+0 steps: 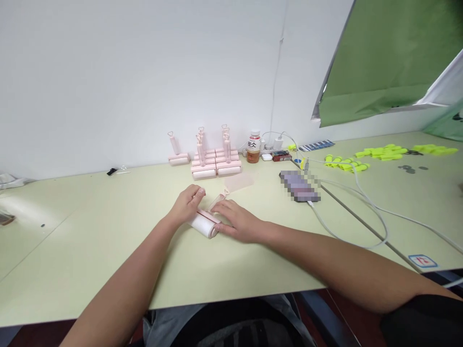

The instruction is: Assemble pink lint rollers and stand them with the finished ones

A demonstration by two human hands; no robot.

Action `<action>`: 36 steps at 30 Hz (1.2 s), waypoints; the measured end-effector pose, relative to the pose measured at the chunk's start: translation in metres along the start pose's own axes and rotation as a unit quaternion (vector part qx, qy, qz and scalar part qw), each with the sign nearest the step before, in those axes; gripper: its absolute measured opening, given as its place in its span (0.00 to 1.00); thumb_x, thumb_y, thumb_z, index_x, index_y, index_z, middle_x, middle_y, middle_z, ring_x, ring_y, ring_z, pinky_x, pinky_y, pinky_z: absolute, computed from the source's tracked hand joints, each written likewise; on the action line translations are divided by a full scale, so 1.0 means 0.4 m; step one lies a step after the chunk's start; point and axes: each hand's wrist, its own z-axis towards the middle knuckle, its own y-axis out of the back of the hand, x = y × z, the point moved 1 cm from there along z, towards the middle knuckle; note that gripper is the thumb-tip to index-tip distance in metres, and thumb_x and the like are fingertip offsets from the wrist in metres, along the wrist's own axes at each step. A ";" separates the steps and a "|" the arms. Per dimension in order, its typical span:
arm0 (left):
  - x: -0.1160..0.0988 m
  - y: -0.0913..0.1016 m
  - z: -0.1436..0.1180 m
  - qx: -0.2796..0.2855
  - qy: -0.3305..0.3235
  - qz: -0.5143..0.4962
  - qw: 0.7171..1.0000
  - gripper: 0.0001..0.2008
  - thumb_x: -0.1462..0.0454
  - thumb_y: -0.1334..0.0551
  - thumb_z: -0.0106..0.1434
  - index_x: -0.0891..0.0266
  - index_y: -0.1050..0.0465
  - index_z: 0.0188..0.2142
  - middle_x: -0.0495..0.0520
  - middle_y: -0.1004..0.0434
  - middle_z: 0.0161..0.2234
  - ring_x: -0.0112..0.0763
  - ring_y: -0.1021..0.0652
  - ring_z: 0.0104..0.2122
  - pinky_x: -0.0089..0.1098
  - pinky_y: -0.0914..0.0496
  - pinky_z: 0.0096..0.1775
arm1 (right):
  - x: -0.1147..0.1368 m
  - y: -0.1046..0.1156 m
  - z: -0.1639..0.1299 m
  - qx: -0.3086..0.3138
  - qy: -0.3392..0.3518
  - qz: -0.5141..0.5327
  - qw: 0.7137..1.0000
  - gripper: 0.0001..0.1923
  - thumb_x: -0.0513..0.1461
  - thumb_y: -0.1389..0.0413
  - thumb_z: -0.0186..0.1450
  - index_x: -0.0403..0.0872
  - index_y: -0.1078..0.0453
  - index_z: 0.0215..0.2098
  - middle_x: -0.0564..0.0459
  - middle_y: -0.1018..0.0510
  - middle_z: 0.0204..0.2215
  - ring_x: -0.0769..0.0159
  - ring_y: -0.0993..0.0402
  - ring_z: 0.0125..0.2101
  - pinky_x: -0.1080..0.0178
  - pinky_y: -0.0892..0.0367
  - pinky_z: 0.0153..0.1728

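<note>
Two bare hands meet at a pink-and-white roller (203, 224) lying tilted on the near middle of the table (108, 226). The right hand (238, 221) seems to grip its right end, fingers near the clear handle (217, 201); the left hand (186, 203) is at the far left end, its hold hidden, so I cannot tell. Uneven pressure could make the round body twist or slide, perhaps nudging the translucent pink piece (239, 182) beyond
</note>
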 end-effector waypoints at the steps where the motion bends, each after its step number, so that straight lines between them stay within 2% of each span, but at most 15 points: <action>1: 0.004 0.002 0.000 0.022 0.021 -0.009 0.999 0.19 0.52 0.53 0.69 0.59 0.31 0.32 0.54 0.26 0.34 0.36 0.26 0.37 0.34 0.33 0.41 | -0.004 -0.001 -0.001 0.002 0.002 -0.006 1.000 0.17 0.40 0.47 0.68 0.46 0.35 0.54 0.42 0.29 0.50 0.54 0.35 0.51 0.49 0.37 0.53; 5: -0.013 0.029 -0.014 0.166 0.059 0.042 0.984 0.19 0.51 0.52 0.67 0.58 0.29 0.35 0.53 0.24 0.37 0.37 0.24 0.38 0.34 0.33 0.39 | -0.021 -0.001 -0.005 -0.010 -0.006 -0.017 1.000 0.19 0.31 0.53 0.66 0.44 0.34 0.54 0.41 0.29 0.52 0.55 0.35 0.52 0.49 0.37 0.55; 8: -0.027 0.047 -0.026 0.239 0.090 0.107 0.961 0.18 0.48 0.44 0.62 0.57 0.29 0.40 0.54 0.23 0.41 0.39 0.23 0.37 0.33 0.32 0.36 | -0.016 0.005 -0.007 -0.016 -0.007 0.001 1.000 0.19 0.33 0.51 0.66 0.43 0.35 0.55 0.40 0.29 0.52 0.54 0.35 0.53 0.48 0.37 0.55; 10: -0.034 0.046 -0.033 0.254 0.119 0.131 0.951 0.20 0.47 0.42 0.59 0.57 0.30 0.43 0.55 0.22 0.42 0.40 0.22 0.37 0.33 0.32 0.34 | 0.003 0.009 -0.007 -0.007 0.020 0.013 1.000 0.21 0.40 0.45 0.66 0.44 0.36 0.57 0.40 0.29 0.53 0.53 0.35 0.53 0.49 0.38 0.55; 13: -0.050 0.030 -0.042 0.230 0.194 0.137 0.944 0.20 0.48 0.43 0.60 0.59 0.34 0.44 0.58 0.22 0.39 0.40 0.21 0.30 0.33 0.32 0.27 | 0.034 0.007 -0.007 0.040 0.052 -0.007 0.998 0.35 0.48 0.37 0.59 0.45 0.37 0.60 0.40 0.32 0.56 0.50 0.38 0.55 0.48 0.39 0.55; 15: -0.066 0.018 -0.047 0.215 0.236 0.106 0.942 0.19 0.50 0.43 0.61 0.60 0.37 0.45 0.57 0.22 0.35 0.36 0.24 0.22 0.33 0.34 0.22 | 0.041 0.003 -0.008 0.059 0.047 -0.040 0.996 0.38 0.48 0.34 0.55 0.47 0.38 0.61 0.39 0.34 0.59 0.47 0.39 0.56 0.47 0.40 0.55; 16: -0.074 0.014 -0.049 0.217 0.242 0.073 0.943 0.17 0.51 0.44 0.62 0.60 0.37 0.44 0.56 0.23 0.33 0.34 0.25 0.19 0.32 0.35 0.20 | 0.039 0.001 -0.007 0.056 0.044 -0.051 0.996 0.36 0.46 0.34 0.56 0.47 0.37 0.60 0.39 0.34 0.58 0.46 0.38 0.55 0.47 0.39 0.54; 18: -0.091 0.015 -0.050 0.215 0.212 -0.009 0.953 0.14 0.52 0.46 0.65 0.59 0.37 0.42 0.52 0.25 0.29 0.30 0.28 0.17 0.31 0.35 0.19 | 0.026 0.001 -0.005 0.035 0.040 -0.043 0.998 0.27 0.40 0.37 0.59 0.46 0.34 0.55 0.40 0.29 0.53 0.49 0.34 0.52 0.49 0.37 0.52; 21: -0.112 0.037 -0.051 0.141 0.069 -0.083 0.984 0.13 0.52 0.48 0.68 0.58 0.35 0.41 0.49 0.28 0.30 0.28 0.27 0.24 0.29 0.33 0.24 | -0.004 0.011 -0.003 -0.022 -0.020 0.023 0.999 0.17 0.36 0.41 0.60 0.46 0.32 0.48 0.47 0.24 0.41 0.58 0.28 0.40 0.57 0.34 0.41; 23: -0.126 0.052 -0.054 0.083 -0.068 -0.063 0.992 0.13 0.53 0.43 0.66 0.59 0.32 0.42 0.52 0.27 0.36 0.31 0.26 0.34 0.32 0.30 0.34 | -0.017 0.021 -0.004 -0.055 -0.081 0.069 0.993 0.16 0.37 0.41 0.59 0.47 0.33 0.46 0.51 0.24 0.37 0.61 0.28 0.35 0.61 0.34 0.35; 25: -0.140 0.057 -0.061 0.068 -0.178 -0.024 0.981 0.15 0.55 0.36 0.62 0.58 0.31 0.45 0.55 0.29 0.42 0.35 0.28 0.43 0.35 0.30 0.44 | -0.019 0.028 -0.007 -0.065 -0.114 0.105 0.986 0.16 0.40 0.40 0.60 0.47 0.33 0.45 0.53 0.24 0.35 0.63 0.28 0.32 0.63 0.35 0.32; 26: -0.147 0.055 -0.065 0.074 -0.210 -0.012 0.975 0.17 0.56 0.34 0.61 0.58 0.31 0.46 0.55 0.30 0.44 0.36 0.29 0.44 0.36 0.31 0.46 | -0.015 0.030 -0.009 -0.061 -0.117 0.118 0.984 0.16 0.42 0.40 0.60 0.47 0.33 0.45 0.53 0.24 0.35 0.63 0.28 0.32 0.63 0.36 0.32; 28: -0.157 0.048 -0.071 0.089 -0.231 -0.004 0.969 0.15 0.60 0.34 0.61 0.59 0.31 0.46 0.55 0.32 0.42 0.33 0.29 0.42 0.34 0.31 0.44 | -0.003 0.031 -0.013 -0.054 -0.118 0.128 0.983 0.18 0.45 0.40 0.60 0.47 0.34 0.46 0.53 0.23 0.35 0.62 0.28 0.32 0.63 0.35 0.32; 30: -0.165 0.045 -0.075 0.100 -0.223 -0.007 0.970 0.11 0.63 0.36 0.62 0.59 0.32 0.44 0.52 0.35 0.38 0.30 0.30 0.38 0.31 0.32 0.39 | 0.011 0.029 -0.015 -0.048 -0.117 0.119 0.985 0.19 0.45 0.40 0.60 0.47 0.35 0.47 0.52 0.23 0.35 0.62 0.27 0.32 0.63 0.36 0.32; 36: -0.189 0.071 -0.077 0.138 -0.144 0.055 0.978 0.13 0.64 0.35 0.56 0.59 0.36 0.38 0.49 0.35 0.36 0.29 0.33 0.33 0.30 0.36 0.33 | 0.034 0.018 -0.013 -0.033 -0.074 0.113 0.990 0.22 0.48 0.41 0.62 0.47 0.38 0.49 0.49 0.24 0.38 0.60 0.27 0.34 0.61 0.35 0.33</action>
